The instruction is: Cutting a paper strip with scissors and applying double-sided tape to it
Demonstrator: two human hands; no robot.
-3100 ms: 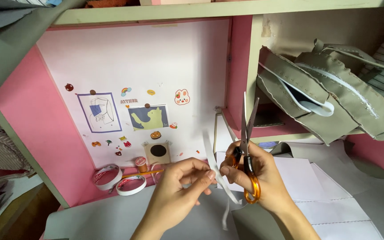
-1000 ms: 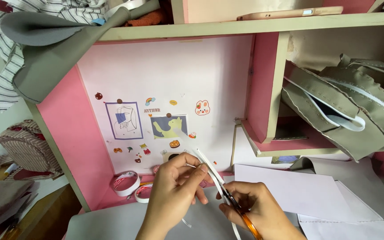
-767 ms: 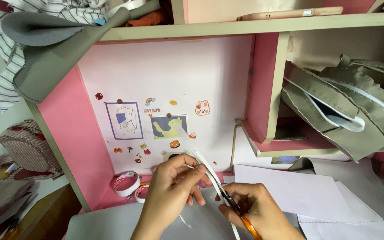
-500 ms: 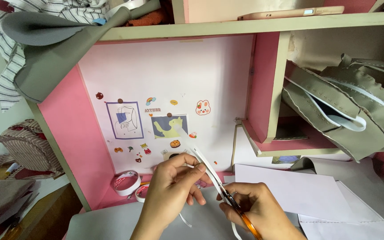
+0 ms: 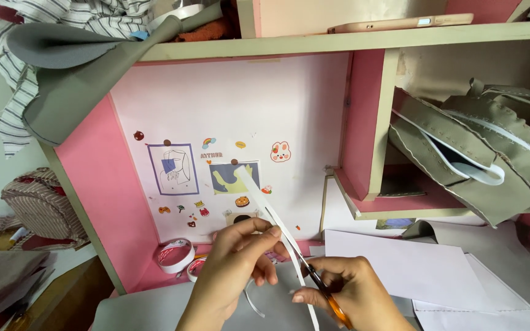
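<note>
Flanking both hands [image 5: 234, 270]: tape rolls [image 5: 175, 255], paper sheets [image 5: 412, 270].

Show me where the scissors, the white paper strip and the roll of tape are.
scissors [image 5: 332, 304]: head view, on the orange handle in the right hand.
white paper strip [image 5: 259, 195]: head view, on its upper part above the left hand.
roll of tape [image 5: 174, 256]: head view, on its white outer rim.

Tape rolls [image 5: 176, 254] crowd the pink wall left of the hands [image 5: 289, 276]; flat paper sheets [image 5: 412, 270] lie right, open above.
</note>
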